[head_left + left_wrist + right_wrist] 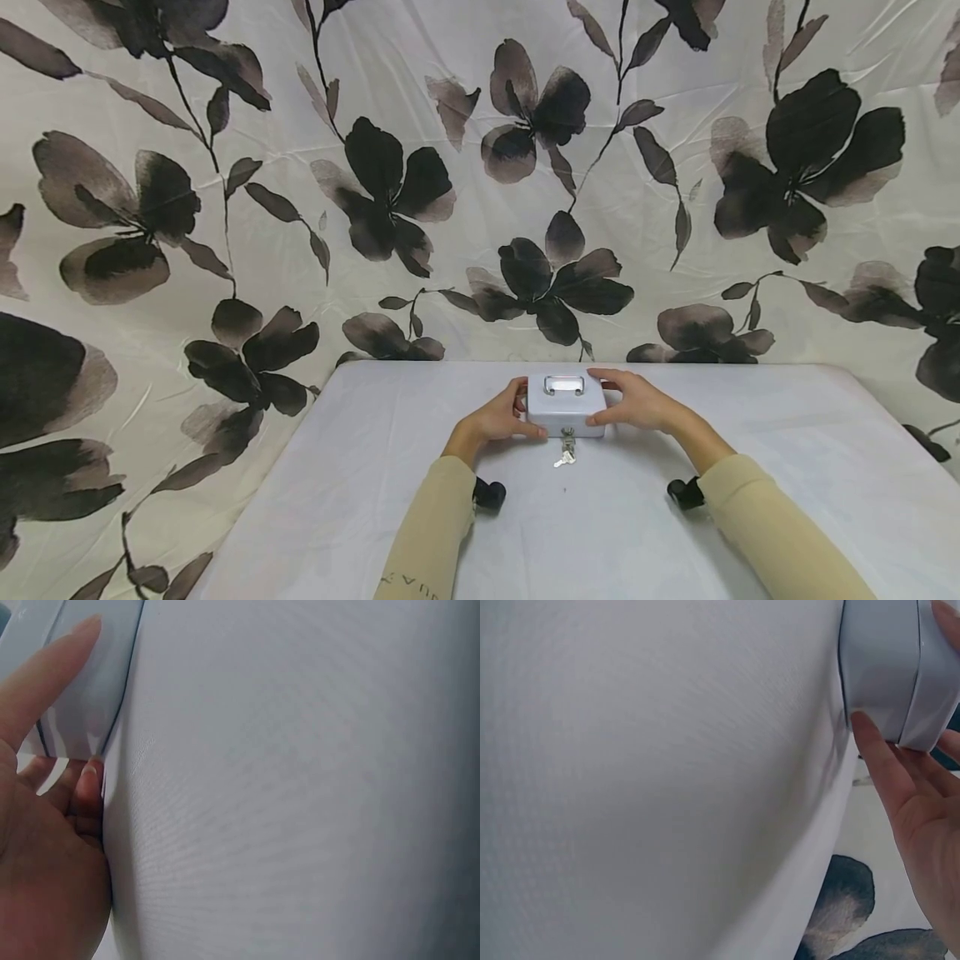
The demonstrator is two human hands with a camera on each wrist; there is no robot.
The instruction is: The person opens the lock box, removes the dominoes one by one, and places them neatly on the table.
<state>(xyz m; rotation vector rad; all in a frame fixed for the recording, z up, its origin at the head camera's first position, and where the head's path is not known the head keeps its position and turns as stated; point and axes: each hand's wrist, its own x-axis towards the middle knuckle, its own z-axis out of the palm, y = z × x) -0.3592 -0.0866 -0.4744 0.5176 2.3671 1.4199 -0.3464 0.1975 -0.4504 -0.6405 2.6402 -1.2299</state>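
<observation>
A small white cash box (562, 408) sits near the far edge of the table, its metal handle (564, 380) folded flat on the lid. From the lock on its front hangs a bunch of keys (567, 454). My left hand (498, 417) grips the box's left side, thumb along the front face and fingers around the side. On the other side my right hand (636, 402) holds it, thumb at the front right corner, fingers reaching toward the back. Both wrist views show fingertips low against the box (94, 697), near the tabletop; its underside is hidden.
A white cloth covers the table (562, 533). Behind it hangs a pale curtain (450, 67) with dark flowers, close to the table's far edge. Black wrist devices (490, 496) stick out from both cream sleeves.
</observation>
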